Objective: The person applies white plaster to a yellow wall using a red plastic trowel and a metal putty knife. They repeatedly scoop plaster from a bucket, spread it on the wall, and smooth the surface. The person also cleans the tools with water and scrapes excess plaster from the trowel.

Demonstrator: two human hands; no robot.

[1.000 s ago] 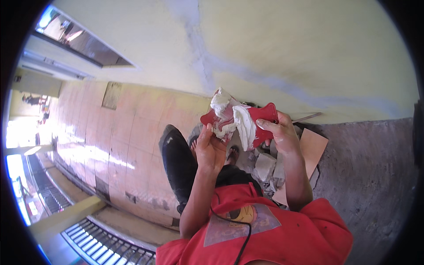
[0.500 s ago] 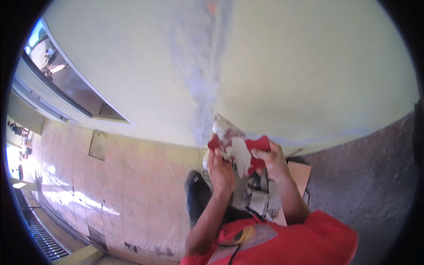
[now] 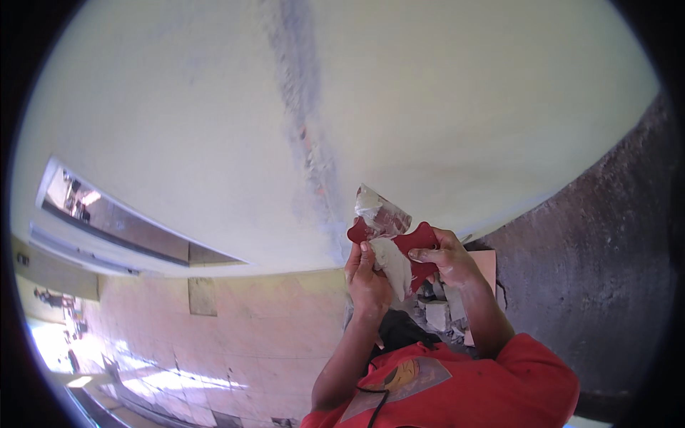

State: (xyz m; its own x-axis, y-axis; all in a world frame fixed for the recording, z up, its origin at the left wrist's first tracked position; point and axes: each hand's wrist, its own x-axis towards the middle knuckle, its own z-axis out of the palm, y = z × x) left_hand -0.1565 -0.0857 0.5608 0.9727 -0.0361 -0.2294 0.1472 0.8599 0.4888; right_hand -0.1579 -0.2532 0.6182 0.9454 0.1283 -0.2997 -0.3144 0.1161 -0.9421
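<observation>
My left hand (image 3: 371, 289) is closed round a putty knife (image 3: 385, 216) with a red handle end. Its broad metal blade points up toward the wall and is smeared with white putty. My right hand (image 3: 455, 260) pinches a red plastic spreader (image 3: 421, 244) with a wavy edge. A thick lump of white putty (image 3: 392, 265) lies over the spreader, close against the knife. Both tools are held together before my chest, apart from the wall. White smears mark my fingers.
The pale wall (image 3: 442, 107) carries a rough grey vertical strip (image 3: 298, 85) with small reddish spots. Broken rubble (image 3: 437, 314) and a pinkish flat board (image 3: 485, 269) lie below my hands. Left are a window opening (image 3: 128, 214) and a tiled floor (image 3: 250, 321); dark ground (image 3: 571, 285) is right.
My view has shifted, so more of the wall's strip shows and the floor sits lower. Both hands still hold their tools, with the knife blade turned slightly.
</observation>
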